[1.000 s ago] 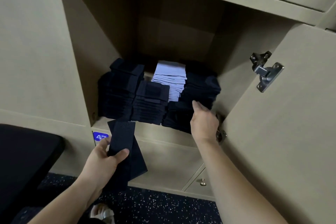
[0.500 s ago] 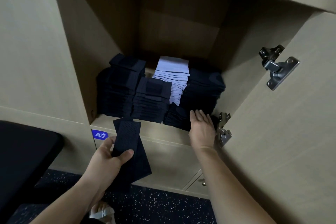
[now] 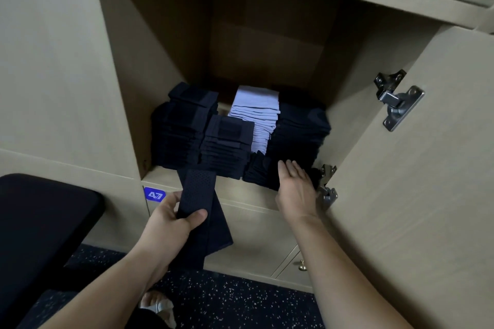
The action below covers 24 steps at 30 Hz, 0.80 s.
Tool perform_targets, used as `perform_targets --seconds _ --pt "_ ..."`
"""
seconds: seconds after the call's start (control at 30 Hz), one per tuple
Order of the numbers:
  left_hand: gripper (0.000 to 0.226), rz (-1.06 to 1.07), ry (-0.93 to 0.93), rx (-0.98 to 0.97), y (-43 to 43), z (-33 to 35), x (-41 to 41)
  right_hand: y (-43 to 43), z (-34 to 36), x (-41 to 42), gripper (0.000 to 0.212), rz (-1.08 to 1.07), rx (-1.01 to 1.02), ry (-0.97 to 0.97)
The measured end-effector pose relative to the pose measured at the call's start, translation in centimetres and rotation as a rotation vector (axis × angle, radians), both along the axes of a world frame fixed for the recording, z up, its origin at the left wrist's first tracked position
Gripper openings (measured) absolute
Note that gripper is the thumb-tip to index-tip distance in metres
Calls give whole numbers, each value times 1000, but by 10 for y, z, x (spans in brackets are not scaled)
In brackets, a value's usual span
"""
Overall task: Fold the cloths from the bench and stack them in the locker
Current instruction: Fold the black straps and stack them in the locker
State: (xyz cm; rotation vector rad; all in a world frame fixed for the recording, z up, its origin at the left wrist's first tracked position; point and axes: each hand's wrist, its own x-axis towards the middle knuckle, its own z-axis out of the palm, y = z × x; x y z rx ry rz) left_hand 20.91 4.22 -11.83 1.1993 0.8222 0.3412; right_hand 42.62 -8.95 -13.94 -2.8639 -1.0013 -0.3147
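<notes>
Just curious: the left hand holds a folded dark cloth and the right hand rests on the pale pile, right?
Not quite: the head view shows the right hand against the dark pile at the front right, not the pale pile behind. The left hand does hold the dark cloth.

Five stacks in the locker [image 3: 267, 35]: four dark stacks [image 3: 184, 128], one pale stack [image 3: 256, 104]. One folded cloth [image 3: 197, 195] out front, two hinges [image 3: 398, 99], one blue label [image 3: 154, 195].

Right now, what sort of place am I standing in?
Probably a gym or spa changing room: a wooden locker with a blue number plate reading 47, a black padded bench beside it, and a dark speckled floor. Stacks of folded cloths sit on its shelf.
</notes>
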Motion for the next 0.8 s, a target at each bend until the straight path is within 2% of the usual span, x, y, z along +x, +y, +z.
perform_targets --seconds 0.07,0.1,0.17,0.23,0.27,0.33,0.53,0.7,0.8 --pt "28 7 -15 -4 -1 6 -3 5 12 -22 44 9 281 21" --pt "28 7 -20 -6 -2 9 -5 8 22 -38 33 -6 426 132" --pt "26 8 -37 -21 -5 14 -9 13 41 -69 22 14 629 600" --pt "27 9 -45 -24 -8 18 -15 15 58 -97 22 29 706 1070" --pt "27 6 -48 -18 -10 20 -18 15 63 -108 20 34 705 1229" --pt "28 -7 -47 4 -14 25 -24 15 68 -122 16 57 697 1397" --pt "22 -82 9 80 -17 38 -40 18 80 -139 15 33 712 1508" --pt "15 -31 60 111 -11 47 -40 11 89 -137 14 -107 804 1429" --pt "9 -23 40 72 -10 51 -36 1 94 -117 11 -240 958 1306"
